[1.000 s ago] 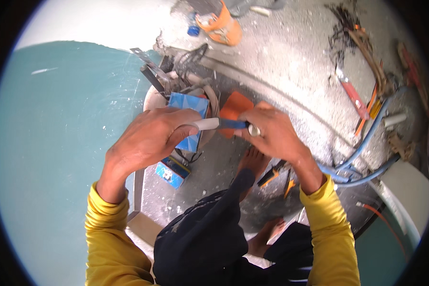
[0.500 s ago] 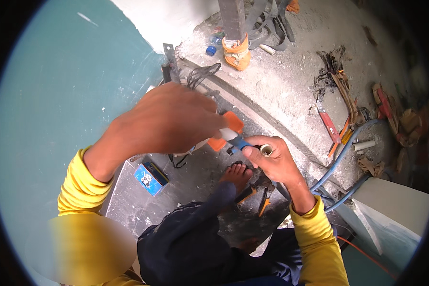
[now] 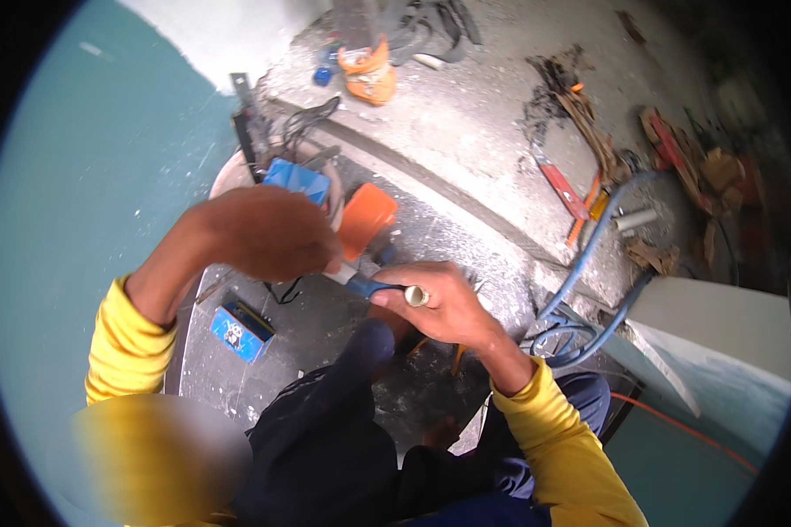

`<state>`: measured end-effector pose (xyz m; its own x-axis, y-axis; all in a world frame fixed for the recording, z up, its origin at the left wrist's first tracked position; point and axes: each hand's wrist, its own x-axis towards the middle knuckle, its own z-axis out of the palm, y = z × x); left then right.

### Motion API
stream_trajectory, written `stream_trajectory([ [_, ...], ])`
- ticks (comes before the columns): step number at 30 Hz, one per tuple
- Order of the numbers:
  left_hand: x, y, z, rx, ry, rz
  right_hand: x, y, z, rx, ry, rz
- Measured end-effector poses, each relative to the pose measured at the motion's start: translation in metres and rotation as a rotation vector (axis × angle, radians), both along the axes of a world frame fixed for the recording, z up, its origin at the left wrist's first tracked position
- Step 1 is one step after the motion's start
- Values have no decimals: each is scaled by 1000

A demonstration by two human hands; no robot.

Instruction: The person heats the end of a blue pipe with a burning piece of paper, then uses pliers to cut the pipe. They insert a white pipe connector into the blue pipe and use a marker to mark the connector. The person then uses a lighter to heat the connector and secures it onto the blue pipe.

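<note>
My left hand point(image 3: 264, 230), blurred, is closed on the white end of a slim white-and-blue piece point(image 3: 360, 284); its fingertips are partly hidden. My right hand point(image 3: 448, 307) grips a round cream tube point(image 3: 417, 296) with its open end upward, the thumb against the blue part of the slim piece. Just beyond my left hand, a blue box point(image 3: 294, 178) lies in a pale round bucket point(image 3: 228, 176), beside an orange plastic object point(image 3: 365, 220). A small blue box point(image 3: 242, 332) lies on the dark tiles below. Orange-handled tools point(image 3: 457, 358) are partly hidden by my right hand.
A teal wall point(image 3: 70, 202) fills the left. A dusty concrete ledge point(image 3: 466, 114) holds an orange-wrapped post base point(image 3: 369, 79), a red tool point(image 3: 558, 180), scraps and a white pipe piece point(image 3: 634, 220). Blue hose point(image 3: 589, 250) loops at the right, beside a white panel point(image 3: 712, 325).
The view has shifted. Since a second ago both hands have moved lower, with my left hand turned and further left; the piece between them now slants down toward my right hand.
</note>
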<state>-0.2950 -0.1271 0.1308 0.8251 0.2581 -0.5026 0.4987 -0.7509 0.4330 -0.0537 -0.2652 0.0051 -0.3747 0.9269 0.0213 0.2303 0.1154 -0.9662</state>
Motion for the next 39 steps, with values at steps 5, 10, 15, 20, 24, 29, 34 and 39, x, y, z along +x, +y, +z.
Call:
stream_trajectory([
  [5,33,-14,8,265,215,-7,-5,-7,-40,-212,152,-130],
  [10,33,-29,-32,679,-981,712,16,6,-42,-400,397,-347],
  [15,41,-59,-99,-246,-901,1231,11,13,-48,-471,368,-343],
  [20,82,-56,-124,-770,-1107,1377,2,10,-55,-551,459,-312],
  [24,89,-51,-130,-849,-1168,1369,-1,7,-64,-536,536,-299],
  [29,89,-34,-129,-891,-1168,1414,1,0,-71,-564,487,-212],
  [34,92,-35,-122,-972,-1207,1384,19,-4,-57,-543,463,-264],
  [39,103,-44,-112,-853,-1015,1165,75,8,-32,-302,630,-459],
])
